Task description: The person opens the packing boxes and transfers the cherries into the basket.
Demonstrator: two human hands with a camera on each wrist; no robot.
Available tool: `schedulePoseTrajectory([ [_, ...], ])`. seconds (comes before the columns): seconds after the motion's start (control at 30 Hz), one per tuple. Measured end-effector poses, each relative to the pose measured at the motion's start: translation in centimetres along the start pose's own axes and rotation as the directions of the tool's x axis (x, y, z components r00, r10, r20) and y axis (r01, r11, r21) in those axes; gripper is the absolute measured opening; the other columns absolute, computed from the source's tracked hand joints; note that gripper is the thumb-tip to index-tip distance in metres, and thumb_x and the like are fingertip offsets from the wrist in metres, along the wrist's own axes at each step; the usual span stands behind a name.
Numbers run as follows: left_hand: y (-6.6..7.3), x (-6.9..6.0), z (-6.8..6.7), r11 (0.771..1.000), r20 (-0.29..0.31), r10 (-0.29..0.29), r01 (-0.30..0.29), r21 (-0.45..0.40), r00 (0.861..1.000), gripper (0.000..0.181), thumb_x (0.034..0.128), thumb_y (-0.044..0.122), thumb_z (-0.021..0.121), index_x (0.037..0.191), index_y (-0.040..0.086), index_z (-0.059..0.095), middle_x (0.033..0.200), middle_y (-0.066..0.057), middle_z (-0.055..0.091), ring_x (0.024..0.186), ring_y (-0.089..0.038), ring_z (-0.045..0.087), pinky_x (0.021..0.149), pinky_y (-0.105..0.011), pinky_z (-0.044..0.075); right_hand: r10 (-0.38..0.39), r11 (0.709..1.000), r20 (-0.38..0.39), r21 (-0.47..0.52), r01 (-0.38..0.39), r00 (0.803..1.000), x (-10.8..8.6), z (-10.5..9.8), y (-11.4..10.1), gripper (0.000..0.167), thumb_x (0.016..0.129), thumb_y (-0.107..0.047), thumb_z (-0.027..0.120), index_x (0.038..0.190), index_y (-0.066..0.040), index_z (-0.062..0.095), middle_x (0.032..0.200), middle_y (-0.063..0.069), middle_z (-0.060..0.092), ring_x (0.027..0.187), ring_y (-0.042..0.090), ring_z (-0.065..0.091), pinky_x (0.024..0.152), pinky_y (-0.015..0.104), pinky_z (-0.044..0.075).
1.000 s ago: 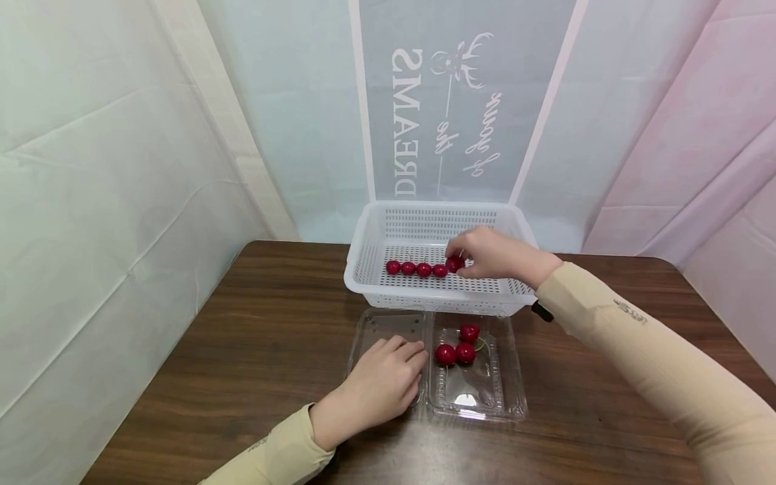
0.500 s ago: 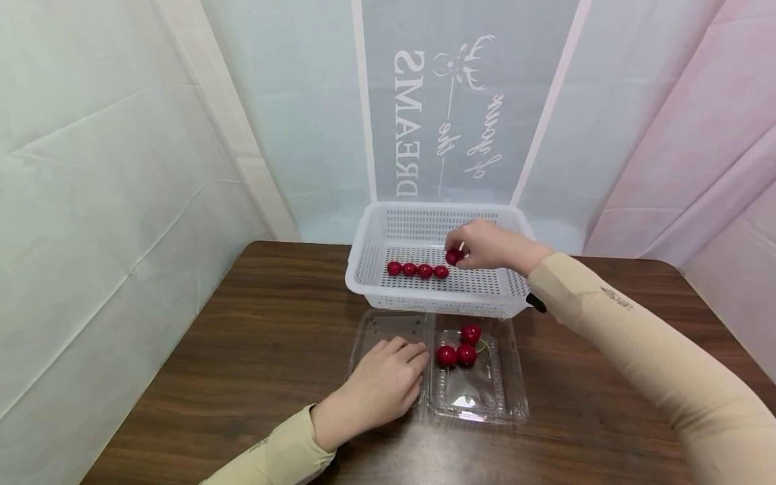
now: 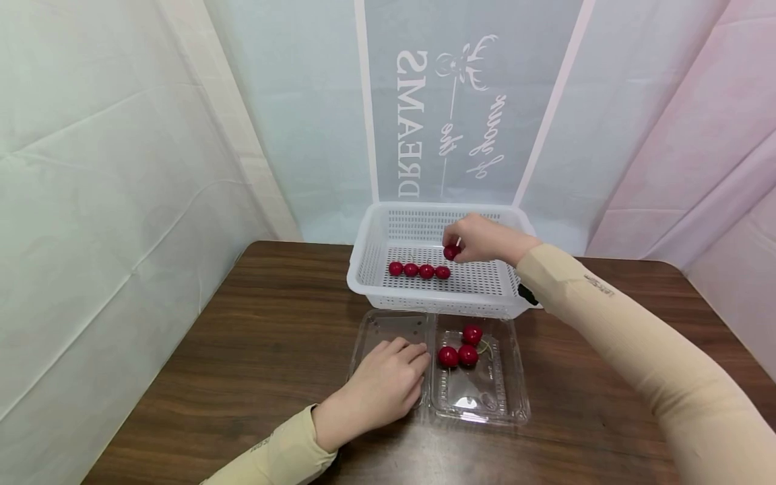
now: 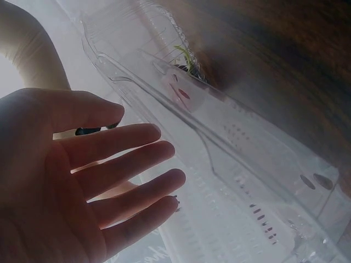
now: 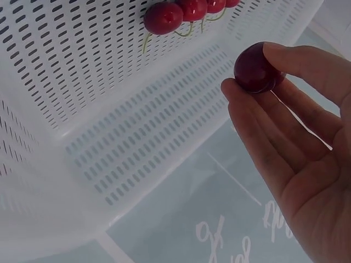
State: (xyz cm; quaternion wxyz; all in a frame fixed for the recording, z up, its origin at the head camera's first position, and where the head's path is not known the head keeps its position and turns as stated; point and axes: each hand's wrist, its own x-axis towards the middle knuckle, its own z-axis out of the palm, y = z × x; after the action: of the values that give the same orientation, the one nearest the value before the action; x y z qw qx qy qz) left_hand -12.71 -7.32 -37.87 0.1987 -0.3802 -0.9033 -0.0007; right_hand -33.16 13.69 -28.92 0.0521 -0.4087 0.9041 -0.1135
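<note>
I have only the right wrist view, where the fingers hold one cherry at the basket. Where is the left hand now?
Observer: The left hand is over the left half of the box.
Operator: Thank you. Does this box contain any cherries?
Observer: Yes, I count three, all in its right half.
Operator: And in which place does the box stand?
Observer: On the table, at the side of the basket nearer to the person.

Eight cherries (image 3: 468, 356) — one basket (image 3: 436, 302) (one clamshell (image 3: 475, 391))
</note>
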Motion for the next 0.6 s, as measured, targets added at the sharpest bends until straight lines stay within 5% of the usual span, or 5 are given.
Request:
schedulePoseTrajectory([
  [0.6,0.1,0.0,0.0,1.000,-0.007,0.004,-0.003,0.005,1.000,0.026,0.0866,0.023,0.058,0.107,0.012,0.069,0.112,-0.001,0.067,0.098,-0.015,0.059,0.073,-0.028,0.047,0.162,0.987,0.095,-0.008,-0.162,0.982,2.1,0.6,1.4,0.023,0.075,-0.005,0.073,0.097,-0.004,0.068,0.094,0.008,0.071,0.087,0.019,0.064,0.081,0.037,0.052],
])
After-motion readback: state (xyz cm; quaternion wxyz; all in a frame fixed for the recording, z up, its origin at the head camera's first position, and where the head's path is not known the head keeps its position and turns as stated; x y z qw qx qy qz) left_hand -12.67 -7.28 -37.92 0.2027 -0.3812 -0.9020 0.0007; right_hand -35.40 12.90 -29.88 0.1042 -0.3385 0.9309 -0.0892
